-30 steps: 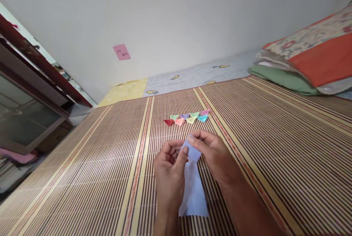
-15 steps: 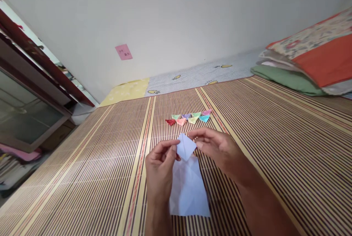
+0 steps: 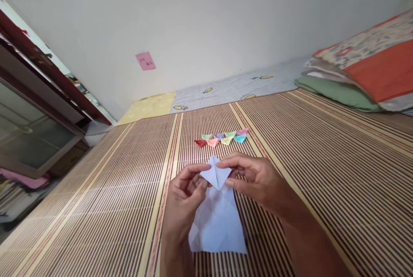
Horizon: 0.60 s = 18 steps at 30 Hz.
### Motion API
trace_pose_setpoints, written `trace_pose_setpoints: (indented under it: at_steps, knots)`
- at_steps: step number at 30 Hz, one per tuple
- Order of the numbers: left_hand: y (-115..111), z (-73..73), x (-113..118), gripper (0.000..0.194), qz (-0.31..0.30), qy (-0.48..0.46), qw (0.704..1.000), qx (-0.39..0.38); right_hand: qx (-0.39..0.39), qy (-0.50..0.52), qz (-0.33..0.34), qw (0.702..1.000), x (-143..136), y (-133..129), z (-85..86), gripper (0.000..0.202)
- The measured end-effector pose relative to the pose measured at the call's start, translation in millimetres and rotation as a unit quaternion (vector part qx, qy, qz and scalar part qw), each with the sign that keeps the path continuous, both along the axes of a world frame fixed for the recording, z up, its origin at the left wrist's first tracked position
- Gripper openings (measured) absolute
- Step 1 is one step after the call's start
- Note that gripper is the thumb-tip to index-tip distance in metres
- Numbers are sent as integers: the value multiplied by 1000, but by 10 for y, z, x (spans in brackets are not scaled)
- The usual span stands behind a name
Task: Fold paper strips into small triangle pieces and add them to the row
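A pale lavender-white folded paper (image 3: 217, 177), diamond-shaped with a crease down its middle, is held between my two hands above the mat. My left hand (image 3: 186, 193) grips its left corner, index finger on the front. On the right side, my right hand (image 3: 254, 178) has its index finger lying on the upper face and its thumb near the lower right edge. Beneath lies a larger creased sheet of pale paper (image 3: 222, 225), partly covered by the folded piece and my left hand. Beyond them, several small folded paper pieces (image 3: 226, 140) in different colours form two rows.
A striped bamboo mat (image 3: 112, 191) spreads under everything. Folded bedding (image 3: 371, 70) is piled at the right. Along the wall runs a checked cloth (image 3: 226, 86) beside a yellow cloth (image 3: 151, 107). A pink note (image 3: 145, 60) is stuck to the wall; a glass-panelled cabinet (image 3: 29, 130) stands left.
The folded paper now shows a wider, more symmetrical diamond facing me. My right index finger has moved onto its face, and my left hand has shifted slightly left.
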State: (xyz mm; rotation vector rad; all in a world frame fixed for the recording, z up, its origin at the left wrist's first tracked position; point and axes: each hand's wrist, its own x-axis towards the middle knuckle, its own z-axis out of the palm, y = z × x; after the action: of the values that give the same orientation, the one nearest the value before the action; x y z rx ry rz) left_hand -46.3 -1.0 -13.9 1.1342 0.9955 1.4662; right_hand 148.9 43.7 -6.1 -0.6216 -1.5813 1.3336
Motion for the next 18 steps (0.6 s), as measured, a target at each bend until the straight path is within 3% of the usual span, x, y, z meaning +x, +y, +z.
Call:
trace_pose_setpoints:
  at_steps: [12,18]
  knots:
    - [-10,32,-25,7,40,86,994,53,37,3,-20,999,-59,-21,10,15]
    - [-6,25,27,5,56,78,994,52,7,16,-41,999,-140,-45,-19,10]
